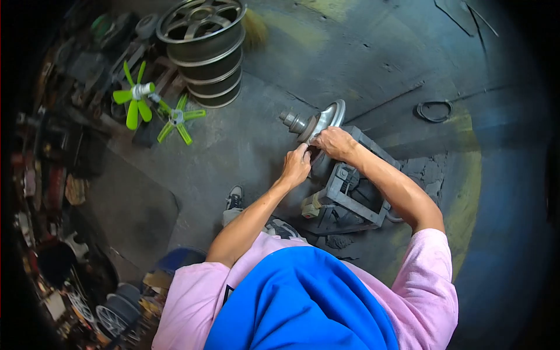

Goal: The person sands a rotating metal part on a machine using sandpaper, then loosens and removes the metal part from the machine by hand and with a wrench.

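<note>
A round silver metal disc (333, 116) is mounted on the end of a grey machine frame (356, 201), with a threaded shaft and nut (293, 121) sticking out to its left. My left hand (297, 165) is closed at the disc's lower left edge, fingertips against it. Just to the right, my right hand (335, 143) has its fingers curled over the disc's near face. Both hands are close together, nearly touching. Whether a small item sits between the fingers is hidden.
Stacked wheel rims (207, 64) stand at the upper left, beside green fan blades (133, 105) and a green star-shaped part (178, 118). A coiled cable (434, 111) lies at the right. Metal parts clutter the left side; my shoe (235, 197) is below.
</note>
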`<state>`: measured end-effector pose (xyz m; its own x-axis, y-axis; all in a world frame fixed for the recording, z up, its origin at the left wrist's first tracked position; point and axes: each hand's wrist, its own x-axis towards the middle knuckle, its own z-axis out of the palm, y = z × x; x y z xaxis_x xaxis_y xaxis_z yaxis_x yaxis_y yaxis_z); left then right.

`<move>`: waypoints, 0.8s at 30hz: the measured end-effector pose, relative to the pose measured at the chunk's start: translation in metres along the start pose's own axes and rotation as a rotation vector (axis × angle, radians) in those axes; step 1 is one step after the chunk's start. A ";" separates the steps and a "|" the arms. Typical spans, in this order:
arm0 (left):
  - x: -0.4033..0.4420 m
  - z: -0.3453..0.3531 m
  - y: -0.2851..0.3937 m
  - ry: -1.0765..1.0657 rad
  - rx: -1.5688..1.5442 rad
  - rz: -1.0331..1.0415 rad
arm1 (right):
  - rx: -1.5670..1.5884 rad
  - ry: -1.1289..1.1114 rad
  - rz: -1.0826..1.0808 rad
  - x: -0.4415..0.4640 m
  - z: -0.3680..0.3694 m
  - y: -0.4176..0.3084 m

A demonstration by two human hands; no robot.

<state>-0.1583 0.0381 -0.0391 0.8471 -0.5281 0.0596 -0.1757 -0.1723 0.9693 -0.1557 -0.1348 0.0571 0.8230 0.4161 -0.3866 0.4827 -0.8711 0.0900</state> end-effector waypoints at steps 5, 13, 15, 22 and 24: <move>-0.005 0.005 -0.008 0.028 -0.042 -0.022 | -0.002 0.006 0.001 -0.003 0.000 -0.004; 0.000 0.008 -0.010 0.048 -0.019 0.023 | -0.026 0.033 0.001 -0.001 0.006 0.004; -0.001 0.006 -0.010 0.038 -0.013 0.020 | -0.033 0.043 0.004 -0.003 0.008 0.002; 0.003 0.008 -0.011 -0.034 0.041 0.038 | -0.001 0.132 0.044 -0.014 0.005 -0.006; 0.003 0.006 -0.012 -0.043 0.054 0.037 | 0.018 0.168 0.047 -0.017 0.008 -0.008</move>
<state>-0.1560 0.0337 -0.0522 0.8174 -0.5700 0.0833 -0.2337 -0.1960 0.9524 -0.1765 -0.1368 0.0553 0.8838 0.4109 -0.2238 0.4381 -0.8947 0.0871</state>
